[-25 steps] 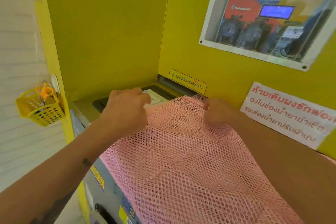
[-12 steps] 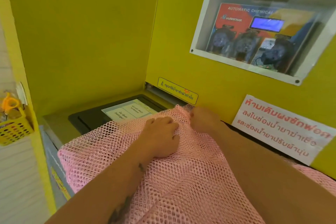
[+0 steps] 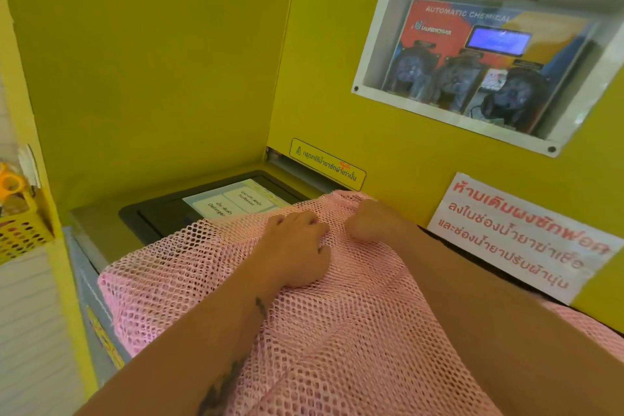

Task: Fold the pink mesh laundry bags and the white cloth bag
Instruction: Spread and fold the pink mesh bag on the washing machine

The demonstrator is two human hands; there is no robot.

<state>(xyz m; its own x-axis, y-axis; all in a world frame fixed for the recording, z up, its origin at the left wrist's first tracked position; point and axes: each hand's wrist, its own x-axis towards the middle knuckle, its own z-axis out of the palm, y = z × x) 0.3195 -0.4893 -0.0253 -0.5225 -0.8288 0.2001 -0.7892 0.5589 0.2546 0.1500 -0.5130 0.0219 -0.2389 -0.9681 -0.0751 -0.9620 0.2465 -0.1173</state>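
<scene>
Pink mesh laundry bag (image 3: 337, 331) lies spread over the top of a washing machine (image 3: 101, 267), covering most of it and hanging past its front left edge. Left hand (image 3: 297, 246) sits on the bag near the bag's far edge, fingers curled, pinching mesh. Right hand (image 3: 368, 223) just beside the left hand, at the bag's far edge, fist-like with fingers curled into the mesh; grip partly hidden. Both forearms lie over the bag. Beyond the bag's far edge, a black panel (image 3: 169, 213) with a white detergent/softener label (image 3: 233, 203) shows. Yellow wall (image 3: 152, 61) behind the bag; white-framed dispenser box (image 3: 486, 51) above the bag on the right, a red-lettered sign (image 3: 520, 240) right of the right hand. Yellow basket (image 3: 20, 230) with orange scissors (image 3: 10, 182) far left of the bag.
</scene>
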